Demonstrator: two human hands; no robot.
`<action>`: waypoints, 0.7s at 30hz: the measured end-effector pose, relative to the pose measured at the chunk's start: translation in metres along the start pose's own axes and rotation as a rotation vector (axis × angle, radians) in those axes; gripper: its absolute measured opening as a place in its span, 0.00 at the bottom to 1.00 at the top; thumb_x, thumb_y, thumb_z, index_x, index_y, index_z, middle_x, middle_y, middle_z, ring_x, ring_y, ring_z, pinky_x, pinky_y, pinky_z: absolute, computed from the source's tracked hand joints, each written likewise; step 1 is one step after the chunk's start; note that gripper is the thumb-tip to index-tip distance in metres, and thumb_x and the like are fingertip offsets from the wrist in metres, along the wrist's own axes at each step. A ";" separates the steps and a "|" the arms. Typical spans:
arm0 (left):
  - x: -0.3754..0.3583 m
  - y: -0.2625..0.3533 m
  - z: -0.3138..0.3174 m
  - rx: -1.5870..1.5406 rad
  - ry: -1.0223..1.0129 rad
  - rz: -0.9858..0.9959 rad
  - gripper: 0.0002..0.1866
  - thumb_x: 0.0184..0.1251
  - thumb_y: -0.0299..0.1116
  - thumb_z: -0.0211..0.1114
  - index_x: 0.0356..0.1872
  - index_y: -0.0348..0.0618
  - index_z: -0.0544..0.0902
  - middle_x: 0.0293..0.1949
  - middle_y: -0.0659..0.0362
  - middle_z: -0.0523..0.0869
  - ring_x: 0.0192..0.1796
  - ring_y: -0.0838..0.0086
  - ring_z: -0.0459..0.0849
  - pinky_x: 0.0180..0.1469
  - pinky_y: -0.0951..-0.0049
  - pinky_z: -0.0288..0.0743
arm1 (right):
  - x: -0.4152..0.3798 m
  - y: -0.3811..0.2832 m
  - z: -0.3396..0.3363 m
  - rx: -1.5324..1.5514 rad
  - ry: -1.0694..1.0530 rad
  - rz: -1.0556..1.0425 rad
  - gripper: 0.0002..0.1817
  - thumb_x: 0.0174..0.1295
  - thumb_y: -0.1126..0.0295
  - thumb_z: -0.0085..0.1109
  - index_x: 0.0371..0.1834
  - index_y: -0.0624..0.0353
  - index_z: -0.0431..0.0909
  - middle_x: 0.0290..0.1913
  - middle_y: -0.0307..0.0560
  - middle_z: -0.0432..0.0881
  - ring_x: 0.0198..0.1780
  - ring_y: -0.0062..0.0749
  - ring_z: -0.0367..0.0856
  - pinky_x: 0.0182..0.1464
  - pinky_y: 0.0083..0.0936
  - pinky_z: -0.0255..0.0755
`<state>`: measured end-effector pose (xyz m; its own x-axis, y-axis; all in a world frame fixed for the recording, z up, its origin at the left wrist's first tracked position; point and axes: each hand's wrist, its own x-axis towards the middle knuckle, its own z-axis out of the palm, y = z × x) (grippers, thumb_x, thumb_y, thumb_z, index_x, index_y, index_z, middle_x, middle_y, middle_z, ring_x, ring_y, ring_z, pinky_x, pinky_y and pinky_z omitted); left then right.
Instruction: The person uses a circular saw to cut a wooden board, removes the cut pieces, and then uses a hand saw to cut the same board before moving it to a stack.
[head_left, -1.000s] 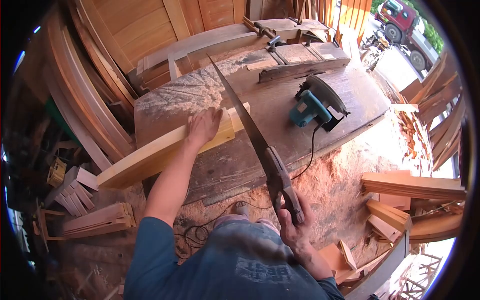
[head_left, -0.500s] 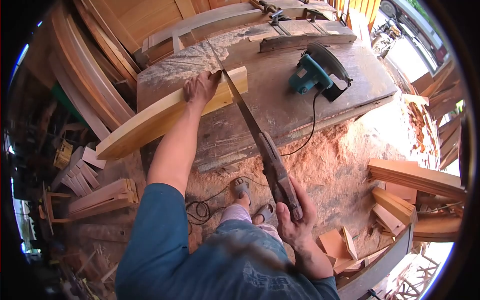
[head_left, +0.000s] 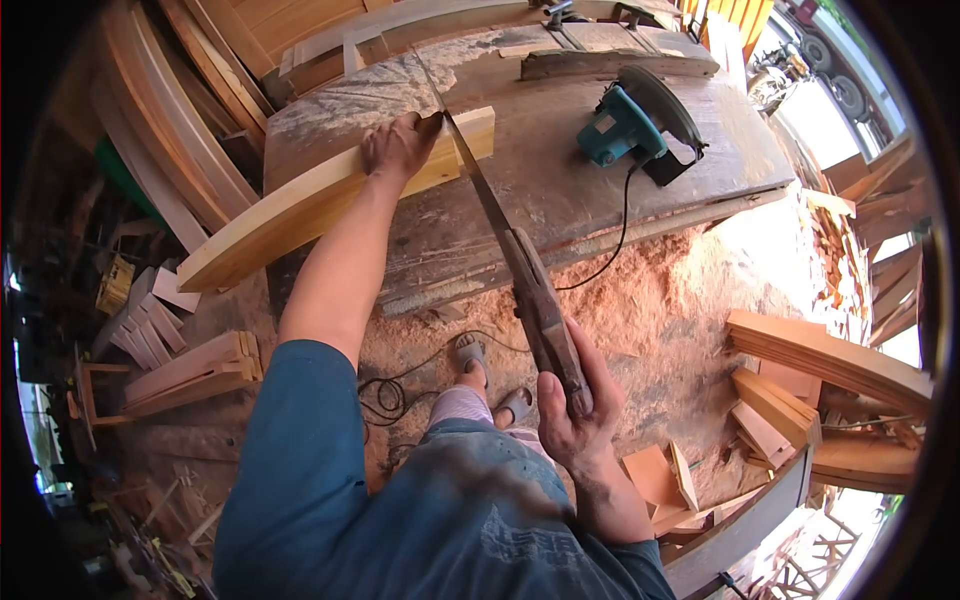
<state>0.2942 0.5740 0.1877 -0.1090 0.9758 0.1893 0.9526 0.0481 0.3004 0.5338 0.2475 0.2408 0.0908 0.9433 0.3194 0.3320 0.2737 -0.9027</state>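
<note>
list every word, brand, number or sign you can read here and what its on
No text can be read for certain.
Shirt: pale print, too faint and blurred to read.
Circular saw: small pale label on its teal body, too small to read.
Handsaw and wooden board: no lettering visible.

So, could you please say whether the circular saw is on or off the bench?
On: the circular saw rests on the bench, its cord trailing over the near edge. Running or not, I cannot tell.
</note>
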 end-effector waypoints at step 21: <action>0.025 -0.010 0.008 -0.021 -0.098 -0.068 0.35 0.66 0.75 0.49 0.45 0.57 0.89 0.46 0.48 0.90 0.52 0.46 0.86 0.54 0.51 0.76 | -0.083 0.026 -0.042 -0.050 0.006 0.032 0.32 0.61 0.65 0.64 0.64 0.76 0.72 0.44 0.60 0.88 0.38 0.37 0.90 0.44 0.27 0.81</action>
<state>0.2841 0.5993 0.1820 -0.1437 0.9867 0.0759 0.9375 0.1112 0.3296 0.5746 0.1688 0.2033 0.1081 0.9502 0.2922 0.3753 0.2332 -0.8971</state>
